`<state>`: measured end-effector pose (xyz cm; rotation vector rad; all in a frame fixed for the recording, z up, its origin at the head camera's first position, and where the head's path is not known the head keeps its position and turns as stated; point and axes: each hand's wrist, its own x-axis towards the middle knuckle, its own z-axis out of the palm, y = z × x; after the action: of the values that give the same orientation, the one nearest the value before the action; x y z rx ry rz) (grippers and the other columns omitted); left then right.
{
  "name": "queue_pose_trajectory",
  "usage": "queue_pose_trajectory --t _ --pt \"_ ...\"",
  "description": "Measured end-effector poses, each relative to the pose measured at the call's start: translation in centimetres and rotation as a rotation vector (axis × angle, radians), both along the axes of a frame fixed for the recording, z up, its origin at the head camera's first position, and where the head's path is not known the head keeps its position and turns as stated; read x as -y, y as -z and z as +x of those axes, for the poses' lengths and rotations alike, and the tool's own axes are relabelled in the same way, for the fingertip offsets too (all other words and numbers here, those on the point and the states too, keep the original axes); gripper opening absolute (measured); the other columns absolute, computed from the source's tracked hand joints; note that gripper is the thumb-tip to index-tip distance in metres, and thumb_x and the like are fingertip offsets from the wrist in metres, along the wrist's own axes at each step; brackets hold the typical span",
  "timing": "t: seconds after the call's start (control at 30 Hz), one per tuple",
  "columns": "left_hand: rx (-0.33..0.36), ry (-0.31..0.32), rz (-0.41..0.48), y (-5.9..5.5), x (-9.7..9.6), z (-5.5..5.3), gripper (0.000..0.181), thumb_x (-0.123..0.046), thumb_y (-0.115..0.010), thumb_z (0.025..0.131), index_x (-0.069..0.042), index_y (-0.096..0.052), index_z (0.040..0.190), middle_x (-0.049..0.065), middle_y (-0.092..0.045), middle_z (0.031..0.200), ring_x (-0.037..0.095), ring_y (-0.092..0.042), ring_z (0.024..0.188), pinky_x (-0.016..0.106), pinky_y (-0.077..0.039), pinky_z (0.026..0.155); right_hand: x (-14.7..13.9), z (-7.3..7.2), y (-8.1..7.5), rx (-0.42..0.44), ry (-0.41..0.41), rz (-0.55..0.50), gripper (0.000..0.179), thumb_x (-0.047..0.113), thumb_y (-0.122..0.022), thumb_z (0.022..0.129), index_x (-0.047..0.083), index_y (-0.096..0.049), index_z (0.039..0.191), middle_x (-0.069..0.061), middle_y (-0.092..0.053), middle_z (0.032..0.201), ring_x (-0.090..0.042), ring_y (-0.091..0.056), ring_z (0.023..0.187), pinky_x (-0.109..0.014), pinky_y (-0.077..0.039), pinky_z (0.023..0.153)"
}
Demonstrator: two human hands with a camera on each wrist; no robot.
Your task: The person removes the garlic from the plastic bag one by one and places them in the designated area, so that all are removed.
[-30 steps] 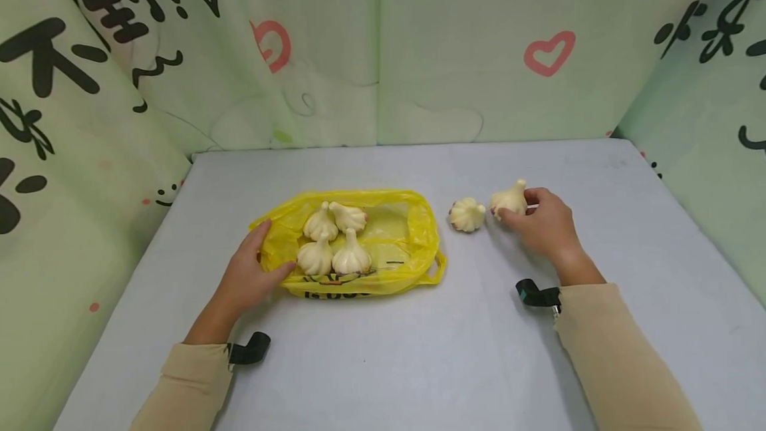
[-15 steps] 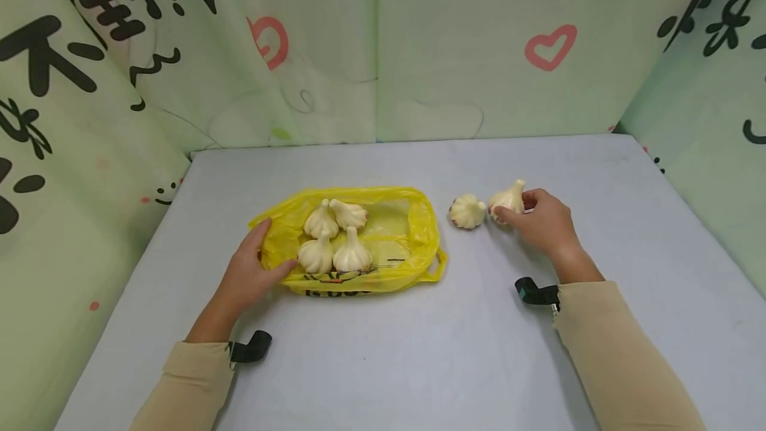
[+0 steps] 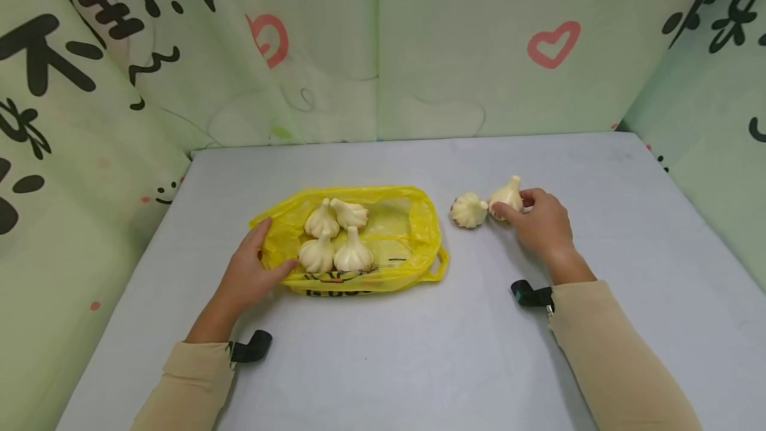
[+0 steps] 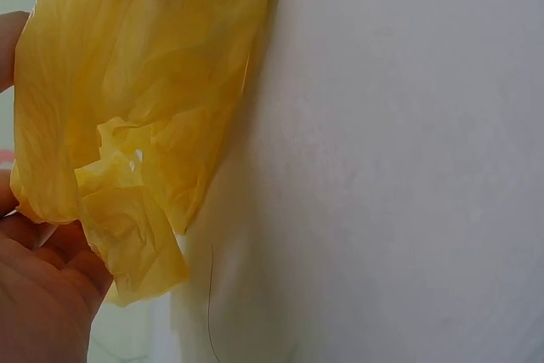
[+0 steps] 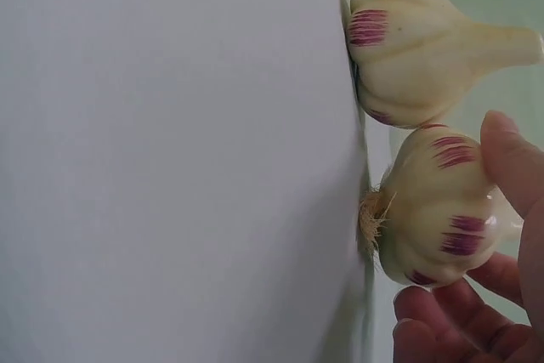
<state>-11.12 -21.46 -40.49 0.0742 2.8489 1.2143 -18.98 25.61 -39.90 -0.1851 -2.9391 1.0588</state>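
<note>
Garlic bulb (image 3: 506, 194), stem upward, is pinched by the right hand (image 3: 543, 225); yellow bag (image 3: 397, 281), held by the left hand (image 3: 248, 273), lies leftward.

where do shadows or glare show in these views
Head: soft, even light, a faint shadow on the table beside the right sleeve; left wrist: the yellow bag looks translucent, no strong glare; right wrist: soft shadow on the table, small highlight on the held garlic bulb.
</note>
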Motion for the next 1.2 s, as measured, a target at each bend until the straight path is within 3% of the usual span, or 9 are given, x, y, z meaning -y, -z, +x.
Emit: queue_pose_trajectory --t 0.5,0.73,0.97,1.2 --pt "0.004 -0.001 0.003 0.3 0.13 0.05 0.09 -0.024 -0.073 0.09 0.006 -0.019 0.156 0.027 -0.019 0.161 0.045 -0.02 0.146 0.059 -0.024 0.114 -0.32 0.08 0.36 0.027 -0.022 0.014 0.082 0.058 -0.047 0.098 -0.013 -0.044 0.139 -0.029 -0.053 0.128 -0.046 -0.048 0.119 -0.059 -0.039 0.099" --pt "-0.007 0.004 -0.007 0.4 0.16 0.11 0.089 -0.024 -0.073 0.091 0.007 -0.02 0.156 0.027 -0.02 0.16 0.046 -0.021 0.145 0.06 -0.024 0.114 -0.35 0.1 0.35 0.036 -0.012 0.007 0.08 0.056 -0.046 0.099 -0.011 -0.045 0.141 -0.028 -0.054 0.128 -0.045 -0.048 0.119 -0.058 -0.04 0.098" --pt "0.005 -0.001 0.002 0.5 0.18 0.03 0.09 -0.022 -0.073 0.09 0.006 -0.019 0.156 0.026 -0.019 0.161 0.045 -0.02 0.146 0.059 -0.023 0.115 -0.39 0.08 0.16 0.028 -0.019 -0.013 0.066 0.043 -0.045 0.099 -0.008 -0.047 0.141 -0.027 -0.054 0.13 -0.044 -0.048 0.119 -0.057 -0.04 0.098" --pt "-0.003 0.004 -0.001 0.54 0.16 -0.15 0.09 -0.021 -0.073 0.09 0.006 -0.019 0.156 0.027 -0.019 0.161 0.045 -0.02 0.146 0.059 -0.023 0.114 -0.14 0.09 0.04 -0.009 0.005 -0.023 0.059 0.039 -0.047 0.098 -0.007 -0.054 0.133 -0.024 -0.058 0.121 -0.04 -0.053 0.109 -0.051 -0.043 0.088"
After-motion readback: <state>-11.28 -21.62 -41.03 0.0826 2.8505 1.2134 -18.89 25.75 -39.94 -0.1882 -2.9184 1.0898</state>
